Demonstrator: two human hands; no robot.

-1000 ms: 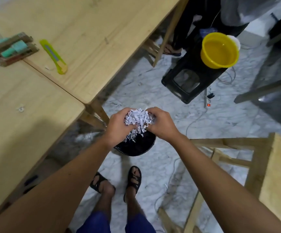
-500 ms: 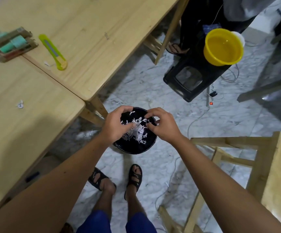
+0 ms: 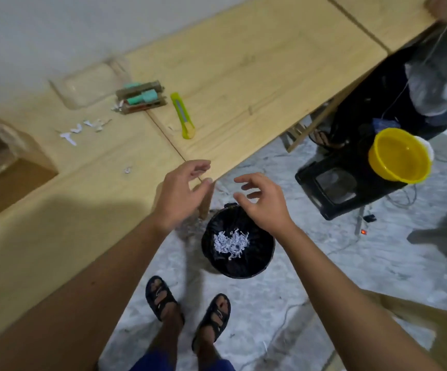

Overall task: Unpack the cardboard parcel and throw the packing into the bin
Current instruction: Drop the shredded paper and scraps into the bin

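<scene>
Shreds (image 3: 231, 243) lie in the bin (image 3: 266, 259); our left hand (image 3: 180, 194) and right hand (image 3: 263, 203) hang loose, empty; scraps (image 3: 68, 137) remain at the bench's (image 3: 56, 223) far edge.

Your left hand (image 3: 179, 194) and right hand (image 3: 262, 203) hang empty above the floor, fingers loosely spread, the right one over the rim of the black bin (image 3: 259, 266). Shredded white paper (image 3: 230, 243) lies at the bin's bottom. On the wooden table (image 3: 257, 65) you have a yellow-green utility knife (image 3: 182, 115), scattered paper scraps (image 3: 83, 131), and the cardboard parcel (image 3: 0, 167) at the left edge.
</scene>
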